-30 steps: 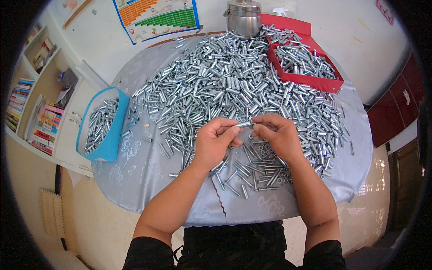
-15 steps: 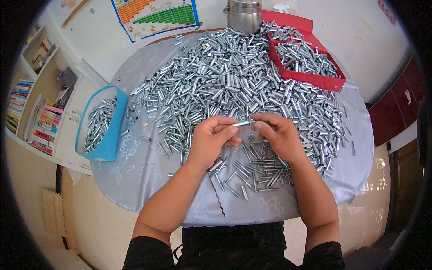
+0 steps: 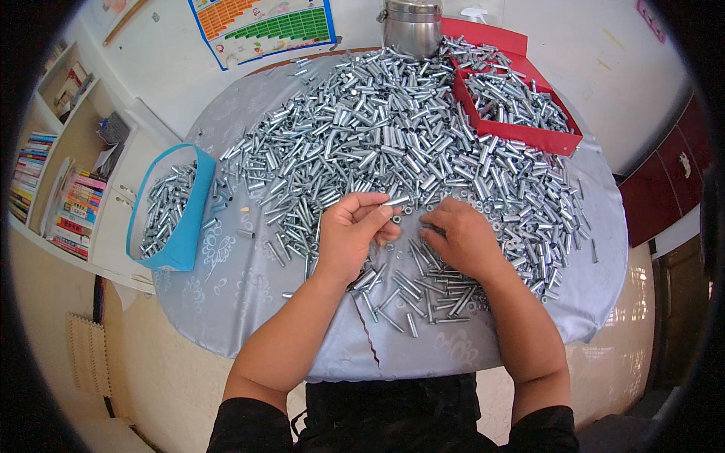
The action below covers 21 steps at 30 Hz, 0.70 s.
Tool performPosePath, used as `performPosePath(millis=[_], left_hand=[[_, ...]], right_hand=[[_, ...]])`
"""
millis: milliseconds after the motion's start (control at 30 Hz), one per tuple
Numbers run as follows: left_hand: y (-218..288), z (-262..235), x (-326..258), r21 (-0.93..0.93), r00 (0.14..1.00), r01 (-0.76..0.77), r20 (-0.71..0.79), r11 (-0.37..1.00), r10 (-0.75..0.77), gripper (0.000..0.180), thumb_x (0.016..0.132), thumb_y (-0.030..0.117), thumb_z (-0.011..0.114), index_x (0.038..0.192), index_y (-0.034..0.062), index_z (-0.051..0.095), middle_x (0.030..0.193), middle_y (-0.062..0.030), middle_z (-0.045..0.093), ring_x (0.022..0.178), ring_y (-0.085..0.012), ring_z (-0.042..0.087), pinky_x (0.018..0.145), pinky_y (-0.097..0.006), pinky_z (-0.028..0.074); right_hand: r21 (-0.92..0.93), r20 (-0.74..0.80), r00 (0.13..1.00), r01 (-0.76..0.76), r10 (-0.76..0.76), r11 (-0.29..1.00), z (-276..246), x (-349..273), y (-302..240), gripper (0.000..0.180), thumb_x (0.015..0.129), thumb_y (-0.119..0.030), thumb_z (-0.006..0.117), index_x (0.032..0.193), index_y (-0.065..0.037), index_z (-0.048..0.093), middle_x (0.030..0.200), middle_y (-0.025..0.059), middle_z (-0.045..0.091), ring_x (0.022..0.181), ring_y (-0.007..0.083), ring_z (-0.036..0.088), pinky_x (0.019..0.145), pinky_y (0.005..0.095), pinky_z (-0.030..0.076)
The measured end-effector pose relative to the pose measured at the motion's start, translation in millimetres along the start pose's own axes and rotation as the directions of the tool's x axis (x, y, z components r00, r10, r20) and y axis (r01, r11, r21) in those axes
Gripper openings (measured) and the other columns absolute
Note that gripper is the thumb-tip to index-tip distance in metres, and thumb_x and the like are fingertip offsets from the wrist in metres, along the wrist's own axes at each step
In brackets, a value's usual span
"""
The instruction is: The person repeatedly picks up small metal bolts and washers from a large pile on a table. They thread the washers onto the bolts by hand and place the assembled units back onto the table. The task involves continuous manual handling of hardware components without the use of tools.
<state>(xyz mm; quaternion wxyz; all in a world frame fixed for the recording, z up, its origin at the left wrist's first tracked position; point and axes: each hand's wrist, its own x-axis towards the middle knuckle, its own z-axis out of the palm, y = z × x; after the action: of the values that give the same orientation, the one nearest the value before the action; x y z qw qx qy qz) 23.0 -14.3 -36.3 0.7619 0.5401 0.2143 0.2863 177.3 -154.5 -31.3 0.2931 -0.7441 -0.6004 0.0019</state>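
Observation:
Between the thumb and fingers of my left hand (image 3: pixel 356 230) is a shiny silver expansion bolt (image 3: pixel 396 201), pointing up and right, its lower end hidden by the fingers. My right hand (image 3: pixel 464 238) is lower and to the right, over the near side of the pile, palm down. Its bent finger and thumb stand a little apart, with nothing visible between them. Small nuts (image 3: pixel 408 210) lie just past the fingertips. Below the hands, long thin bolts (image 3: pixel 408 287) are scattered on the cloth. A big heap of metal sleeves and bolts (image 3: pixel 362 136) spreads beyond both hands.
A blue bin (image 3: pixel 198 219) of metal parts stands at the left. A red box (image 3: pixel 529 136) full of similar pieces sits at the far right, beside a steel pot (image 3: pixel 411 30). The round table has a silver-grey cloth (image 3: pixel 249 302). Shelves with books (image 3: pixel 75 204) stand further left.
My right hand has left the expansion bolt and dropped down toward the small parts on the table. My left hand has stayed nearly in place, still holding the bolt, now tilted more upward.

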Motion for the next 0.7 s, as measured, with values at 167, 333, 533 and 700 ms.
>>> performPosePath(millis=[167, 333, 533, 700], left_hand=[[-1, 1, 1, -0.006, 1.000, -0.003, 0.016, 1.000, 0.004, 0.017, 0.089, 0.004, 0.061, 0.106, -0.0013, 0.061, 0.096, -0.0144, 0.070, 0.071, -0.0150, 0.067, 0.063, -0.028, 0.055], [1, 2, 0, 0.023, 1.000, 0.004, 0.008, 1.000, -0.004, 0.018, 0.089, 0.003, 0.062, 0.106, -0.0016, 0.061, 0.095, -0.0141, 0.070, 0.070, -0.0148, 0.067, 0.063, -0.028, 0.055], [2, 6, -3, 0.058, 0.999, 0.008, 0.034, 0.998, -0.010, 0.018, 0.089, 0.003, 0.061, 0.106, -0.0019, 0.061, 0.095, -0.0144, 0.070, 0.071, -0.0154, 0.067, 0.064, -0.027, 0.056], [1, 6, -3, 0.051, 0.999, 0.001, 0.047, 0.999, -0.004, 0.018, 0.089, 0.003, 0.061, 0.106, -0.0022, 0.061, 0.095, -0.0146, 0.070, 0.071, -0.0158, 0.067, 0.063, -0.028, 0.057]], right_hand=[[0.042, 0.039, 0.999, -0.031, 0.030, 0.999, -4, 0, -2, 0.013, 0.079, -0.017, 0.066, 0.085, -0.005, 0.067, 0.085, 0.0126, 0.062, 0.083, 0.0326, 0.060, 0.074, 0.0408, 0.049], [0.357, -0.042, 0.955, -0.261, 0.295, 0.897, -6, 1, -7, 0.011, 0.084, -0.012, 0.066, 0.089, -0.003, 0.062, 0.082, 0.0105, 0.065, 0.075, 0.0228, 0.064, 0.068, 0.0332, 0.049], [0.835, 0.054, 0.889, -0.290, 0.455, 0.468, -6, 4, -10, 0.010, 0.086, -0.001, 0.065, 0.094, 0.001, 0.060, 0.086, 0.0070, 0.067, 0.080, 0.0122, 0.064, 0.071, 0.0247, 0.050], [0.885, 0.049, 0.898, -0.241, 0.436, 0.397, -5, 4, -13, 0.018, 0.084, 0.000, 0.067, 0.101, 0.003, 0.062, 0.093, 0.0088, 0.068, 0.087, 0.0137, 0.065, 0.080, 0.0257, 0.051]])
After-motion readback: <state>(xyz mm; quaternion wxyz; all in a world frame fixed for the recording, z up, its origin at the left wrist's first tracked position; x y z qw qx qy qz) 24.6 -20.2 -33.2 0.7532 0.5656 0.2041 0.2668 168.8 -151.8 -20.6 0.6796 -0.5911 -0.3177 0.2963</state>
